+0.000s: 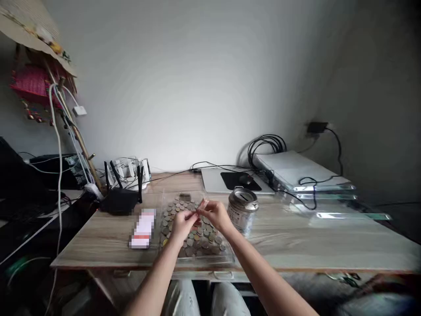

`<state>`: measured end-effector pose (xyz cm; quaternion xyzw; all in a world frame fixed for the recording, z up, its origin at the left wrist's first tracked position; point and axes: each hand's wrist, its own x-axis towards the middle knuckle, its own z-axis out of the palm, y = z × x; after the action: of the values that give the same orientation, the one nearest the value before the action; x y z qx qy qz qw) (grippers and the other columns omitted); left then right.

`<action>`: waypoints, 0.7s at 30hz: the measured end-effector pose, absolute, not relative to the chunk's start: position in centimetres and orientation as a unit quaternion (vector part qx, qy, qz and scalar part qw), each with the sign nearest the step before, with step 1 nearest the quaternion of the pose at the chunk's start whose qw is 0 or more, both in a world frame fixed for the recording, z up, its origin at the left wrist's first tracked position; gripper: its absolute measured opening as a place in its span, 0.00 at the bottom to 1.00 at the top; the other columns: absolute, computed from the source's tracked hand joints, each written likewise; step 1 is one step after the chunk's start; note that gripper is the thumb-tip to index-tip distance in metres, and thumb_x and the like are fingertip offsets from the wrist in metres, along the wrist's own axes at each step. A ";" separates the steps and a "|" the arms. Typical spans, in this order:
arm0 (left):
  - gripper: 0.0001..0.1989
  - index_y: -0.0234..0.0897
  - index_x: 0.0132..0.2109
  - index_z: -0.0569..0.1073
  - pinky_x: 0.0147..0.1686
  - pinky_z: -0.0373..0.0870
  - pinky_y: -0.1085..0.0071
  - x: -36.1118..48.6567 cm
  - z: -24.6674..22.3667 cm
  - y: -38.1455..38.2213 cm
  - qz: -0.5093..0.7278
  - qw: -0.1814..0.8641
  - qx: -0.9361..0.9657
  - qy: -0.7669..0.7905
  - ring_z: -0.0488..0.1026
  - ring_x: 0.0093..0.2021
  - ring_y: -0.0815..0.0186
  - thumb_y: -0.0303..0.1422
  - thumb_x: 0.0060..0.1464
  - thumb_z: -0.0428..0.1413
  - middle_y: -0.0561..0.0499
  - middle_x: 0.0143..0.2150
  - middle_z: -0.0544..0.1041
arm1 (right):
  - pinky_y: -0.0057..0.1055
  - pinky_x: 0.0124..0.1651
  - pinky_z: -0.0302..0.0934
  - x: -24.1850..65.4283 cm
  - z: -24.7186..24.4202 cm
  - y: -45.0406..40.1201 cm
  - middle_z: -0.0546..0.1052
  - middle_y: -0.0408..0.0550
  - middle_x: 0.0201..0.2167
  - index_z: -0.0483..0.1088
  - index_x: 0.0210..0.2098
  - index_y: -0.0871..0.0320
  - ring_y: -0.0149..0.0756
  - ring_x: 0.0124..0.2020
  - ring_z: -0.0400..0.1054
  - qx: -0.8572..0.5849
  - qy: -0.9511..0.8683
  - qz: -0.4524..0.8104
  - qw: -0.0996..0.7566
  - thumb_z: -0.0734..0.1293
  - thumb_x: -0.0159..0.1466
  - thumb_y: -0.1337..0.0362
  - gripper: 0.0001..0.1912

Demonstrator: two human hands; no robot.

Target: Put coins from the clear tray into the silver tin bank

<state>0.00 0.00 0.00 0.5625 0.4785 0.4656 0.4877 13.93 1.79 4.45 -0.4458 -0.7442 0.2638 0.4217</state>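
Observation:
My left hand [182, 223] and my right hand [215, 214] meet fingertip to fingertip above a clear plastic tray [230, 256]. Both are closed in a pinch. Whatever sits between the fingers is too small to name; a pale bit shows above the right fingers. Many loose coins [204, 243] are spread in the tray beneath, with some reddish pieces [197, 224] just under the fingertips. A stack of coins [184, 197] lies at the tray's back edge. Right of my right hand stands a silver can [243, 210] with a slot in its lid.
A phone [143, 229] lies left of the tray, near a black router [123, 199] with antennas. Behind are a grey mat [215, 181] and a black mouse [245, 179]. White panels [302, 171] and a coiled black cable [267, 142] occupy the table's right back.

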 end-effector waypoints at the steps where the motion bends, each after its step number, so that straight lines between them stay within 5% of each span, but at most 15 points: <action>1: 0.20 0.31 0.40 0.72 0.30 0.68 0.67 -0.3 -0.3 -0.4 0.474 0.421 0.586 0.505 0.73 0.33 0.61 0.44 0.50 0.47 0.44 0.33 0.76 | 0.23 0.24 0.55 14.5 5.3 1.3 0.74 0.45 0.19 0.71 0.21 0.61 0.31 0.22 0.66 -0.437 -0.746 0.238 0.443 0.63 0.54 0.57 0.14; 6: 0.13 0.36 0.39 0.73 0.44 0.63 0.64 -0.8 -1.1 -2.2 0.439 0.126 0.675 0.580 0.69 0.42 0.61 0.35 0.50 0.48 0.46 0.38 0.74 | 0.24 0.29 0.56 19.6 10.2 0.8 0.75 0.46 0.25 0.71 0.26 0.59 0.32 0.27 0.67 -0.484 -0.727 0.108 0.475 0.62 0.54 0.56 0.13; 8: 0.13 0.37 0.40 0.73 0.46 0.62 0.64 -0.6 -1.2 -2.7 0.409 0.074 0.698 0.584 0.68 0.44 0.61 0.33 0.50 0.47 0.45 0.40 0.73 | 0.24 0.27 0.54 22.4 11.8 1.9 0.74 0.45 0.23 0.71 0.25 0.58 0.32 0.26 0.66 -0.567 -0.706 0.042 0.423 0.65 0.50 0.57 0.11; 14: 0.14 0.36 0.41 0.73 0.48 0.60 0.63 0.1 -1.9 -2.7 0.332 0.069 0.727 0.597 0.63 0.50 0.58 0.34 0.50 0.47 0.43 0.46 0.69 | 0.26 0.24 0.50 25.4 12.3 4.1 0.73 0.48 0.25 0.70 0.26 0.58 0.34 0.27 0.65 -0.697 -0.680 -0.065 0.216 0.65 0.47 0.57 0.11; 21: 0.16 0.35 0.42 0.73 0.49 0.59 0.63 -0.3 -2.2 -2.7 0.328 0.082 0.721 0.604 0.62 0.51 0.58 0.35 0.50 0.47 0.42 0.46 0.68 | 0.29 0.27 0.54 24.0 12.0 4.1 0.73 0.51 0.31 0.69 0.37 0.57 0.40 0.31 0.67 -0.719 -0.672 -0.088 0.156 0.65 0.49 0.55 0.18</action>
<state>-0.25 -2.68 -2.23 0.7213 0.6044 0.3283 0.0820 24.05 4.07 11.95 -0.7188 -0.6716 -0.0881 0.1563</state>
